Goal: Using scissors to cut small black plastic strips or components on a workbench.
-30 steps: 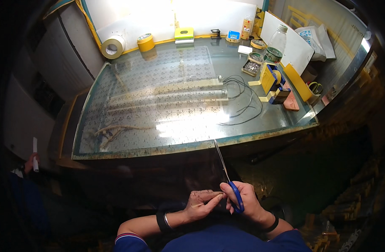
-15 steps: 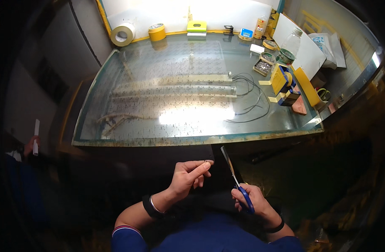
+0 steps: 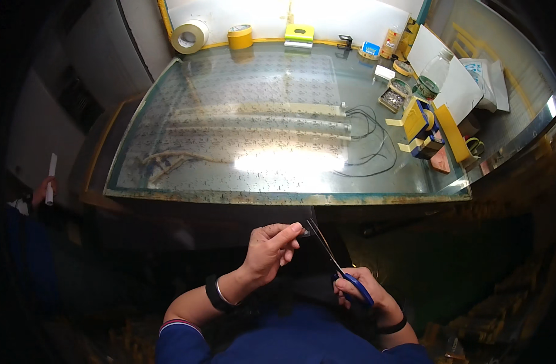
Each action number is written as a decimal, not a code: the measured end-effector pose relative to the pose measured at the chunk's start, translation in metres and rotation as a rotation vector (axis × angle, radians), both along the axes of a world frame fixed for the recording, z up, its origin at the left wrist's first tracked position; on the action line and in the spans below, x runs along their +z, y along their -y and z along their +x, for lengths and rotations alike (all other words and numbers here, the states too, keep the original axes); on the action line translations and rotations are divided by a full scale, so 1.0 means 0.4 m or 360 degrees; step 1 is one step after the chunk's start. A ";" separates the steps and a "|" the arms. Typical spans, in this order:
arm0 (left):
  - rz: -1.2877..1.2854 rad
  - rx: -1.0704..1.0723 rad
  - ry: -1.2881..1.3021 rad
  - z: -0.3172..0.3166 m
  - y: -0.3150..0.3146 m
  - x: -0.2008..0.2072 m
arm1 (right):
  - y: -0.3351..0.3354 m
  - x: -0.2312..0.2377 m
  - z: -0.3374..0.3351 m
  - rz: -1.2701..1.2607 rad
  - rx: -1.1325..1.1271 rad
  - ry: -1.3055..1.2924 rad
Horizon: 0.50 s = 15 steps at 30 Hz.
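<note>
My right hand (image 3: 363, 288) is closed around the blue handles of a pair of scissors (image 3: 329, 252). The narrow metal blades point up and to the left, parted a little at the tips. Just left of those tips, my left hand (image 3: 269, 252) pinches a small see-through piece (image 3: 306, 233) between thumb and forefinger; it looks like a scrap of clear film, too small to name surely. Both hands hover in front of the near edge of a glass-topped light table (image 3: 278, 199). A large clear sheet with small dark marks (image 3: 229, 151) lies on the glass.
Tape rolls (image 3: 240, 37) and a green hole punch (image 3: 299, 34) line the back. At the right stand a tape dispenser (image 3: 418, 121), a glass jar (image 3: 435, 71) and an open tin of small bits (image 3: 392, 101). Another person's hand (image 3: 42, 191) holds a white roll at far left.
The scissors have swung left, bringing their tips close beside my left fingers, and the blades have parted slightly. The piece in my left hand shows more. The whole view has shifted a little.
</note>
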<state>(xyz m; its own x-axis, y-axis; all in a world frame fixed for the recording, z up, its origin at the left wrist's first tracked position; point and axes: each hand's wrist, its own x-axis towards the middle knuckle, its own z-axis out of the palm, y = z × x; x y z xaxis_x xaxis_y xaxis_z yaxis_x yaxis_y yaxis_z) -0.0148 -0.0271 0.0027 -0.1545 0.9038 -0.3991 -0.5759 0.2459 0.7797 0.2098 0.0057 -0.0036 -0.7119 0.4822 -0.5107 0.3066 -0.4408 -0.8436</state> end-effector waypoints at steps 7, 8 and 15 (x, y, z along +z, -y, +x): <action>0.0014 -0.0042 0.0068 -0.003 0.003 0.007 | -0.017 0.007 -0.005 -0.0099 0.0098 -0.0189; 0.0007 -0.0037 0.0076 -0.002 0.002 0.009 | -0.019 0.006 -0.005 -0.0100 0.0098 -0.0187; -0.0020 -0.0040 -0.0015 0.007 -0.006 0.008 | -0.005 0.027 -0.015 -0.0179 0.0033 -0.0130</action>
<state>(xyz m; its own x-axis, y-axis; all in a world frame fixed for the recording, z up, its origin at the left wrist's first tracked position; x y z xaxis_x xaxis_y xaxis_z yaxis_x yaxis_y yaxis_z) -0.0120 -0.0247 0.0058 -0.1359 0.9024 -0.4089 -0.5621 0.2697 0.7819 0.2036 0.0076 0.0071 -0.7624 0.4098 -0.5007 0.2492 -0.5282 -0.8118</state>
